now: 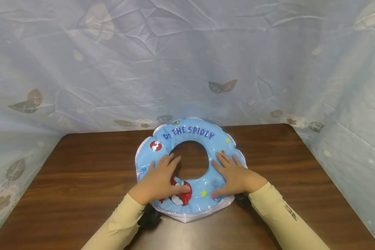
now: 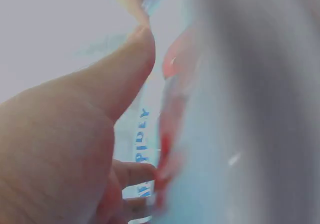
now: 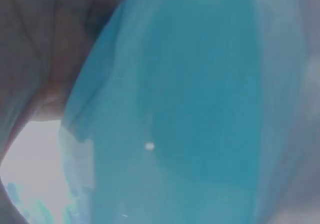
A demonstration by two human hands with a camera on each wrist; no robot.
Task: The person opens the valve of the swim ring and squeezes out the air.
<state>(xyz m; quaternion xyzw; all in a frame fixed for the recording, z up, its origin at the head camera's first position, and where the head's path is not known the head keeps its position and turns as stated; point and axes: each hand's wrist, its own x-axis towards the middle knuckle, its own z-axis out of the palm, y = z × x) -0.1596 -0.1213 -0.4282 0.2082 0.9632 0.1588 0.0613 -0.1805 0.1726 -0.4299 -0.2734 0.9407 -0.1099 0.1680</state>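
Note:
An inflated light-blue swim ring lies on the table with its printed side up, showing lettering, a red and white cartoon figure and small stars. My left hand rests on the ring's left side, fingers spread and reaching toward the hole, thumb over the red figure. On the right side my right hand lies flat with spread fingers, its thumb near a round clear valve. In the left wrist view the left thumb extends along the ring. The right wrist view is mostly filled by the blue ring.
The brown wooden table has its far edge against a pale blue leaf-printed curtain, which also hangs along both sides. Dark wrist straps show under both cream sleeves.

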